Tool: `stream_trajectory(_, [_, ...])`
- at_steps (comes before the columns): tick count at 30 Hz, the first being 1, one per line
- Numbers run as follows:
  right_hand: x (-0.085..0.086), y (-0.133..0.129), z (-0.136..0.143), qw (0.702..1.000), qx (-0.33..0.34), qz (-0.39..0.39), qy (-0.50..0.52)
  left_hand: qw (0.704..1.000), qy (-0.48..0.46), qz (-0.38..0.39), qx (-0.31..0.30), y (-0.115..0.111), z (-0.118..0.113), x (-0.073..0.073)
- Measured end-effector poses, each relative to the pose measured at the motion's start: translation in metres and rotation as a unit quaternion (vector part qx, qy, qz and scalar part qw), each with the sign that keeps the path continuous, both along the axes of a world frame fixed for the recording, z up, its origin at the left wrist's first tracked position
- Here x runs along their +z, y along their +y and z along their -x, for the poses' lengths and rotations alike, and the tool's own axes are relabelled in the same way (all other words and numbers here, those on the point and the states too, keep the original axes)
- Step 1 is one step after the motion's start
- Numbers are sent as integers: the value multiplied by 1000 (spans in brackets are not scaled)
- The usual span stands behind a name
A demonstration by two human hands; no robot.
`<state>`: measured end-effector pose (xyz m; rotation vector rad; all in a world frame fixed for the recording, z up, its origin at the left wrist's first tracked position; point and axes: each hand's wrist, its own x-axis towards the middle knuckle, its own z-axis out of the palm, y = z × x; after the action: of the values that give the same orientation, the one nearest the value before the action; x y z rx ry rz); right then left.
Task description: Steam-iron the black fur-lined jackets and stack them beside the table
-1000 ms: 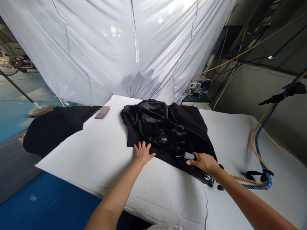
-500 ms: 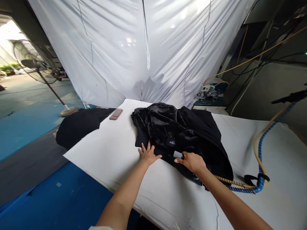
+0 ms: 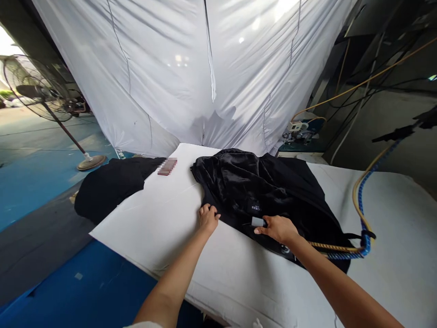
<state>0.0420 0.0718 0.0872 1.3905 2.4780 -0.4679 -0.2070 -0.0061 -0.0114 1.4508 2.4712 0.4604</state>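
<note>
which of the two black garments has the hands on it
The black garment spread in the middle of the white table. The left hand grips its edge and the right hand holds an iron on it. The other garment hangs untouched off the table's left edge.

Bare forearms, white sleeve edge at left arm.

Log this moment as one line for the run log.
left hand: pinching edge of black garment | right hand: gripping iron handle on garment | surface: white padded table | hose: trailing right
</note>
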Motion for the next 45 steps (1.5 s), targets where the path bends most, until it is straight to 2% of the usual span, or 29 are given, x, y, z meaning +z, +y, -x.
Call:
stream_trajectory(2, [0, 0, 9, 1000, -17, -1, -7, 997, -4, -12, 81, 9, 23, 3])
stream_trajectory(4, [1, 0, 20, 1000, -17, 1, -12, 994, -29, -4, 109, 20, 44, 6])
stream_trajectory(8, [0, -1, 45, 1000, -21, -1, -20, 994, -109, 28, 0, 38, 75, 9])
stream_trajectory(11, [-4, -1, 57, 997, -72, -13, -16, 986, -136, 18, -94, 46, 85, 5])
stream_trajectory(14, [-7, -1, 63, 993, -113, -17, -20, 966, -132, -19, -219, 56, 91, 0])
stream_trajectory(16, [-7, -1, 65, 992, -124, -16, -31, 959, -130, -16, -252, 65, 96, -2])
stream_trajectory(19, [-5, -1, 66, 992, -120, -11, -40, 960, -151, 32, -232, 74, 104, -3])
stream_trajectory(22, [-3, -2, 69, 994, -100, -4, -42, 955, -178, 58, -230, 73, 113, -4])
stream_trajectory(27, [-3, -2, 82, 993, -103, -3, -57, 956, -191, 52, -219, 66, 119, -7])
stream_trajectory(32, [-6, 0, 99, 989, -130, -13, -63, 965, -203, 39, -160, 79, 117, -8])
stream_trajectory(34, [-7, 1, 104, 986, -152, -8, -67, 967, -186, 21, -171, 85, 118, -6])
stream_trajectory(38, [-11, 1, 112, 981, -183, -1, -61, 958, -152, -1, -243, 94, 123, -3])
stream_trajectory(45, [-12, 1, 128, 987, -158, 17, -40, 954, -172, -1, -246, 88, 126, -8])
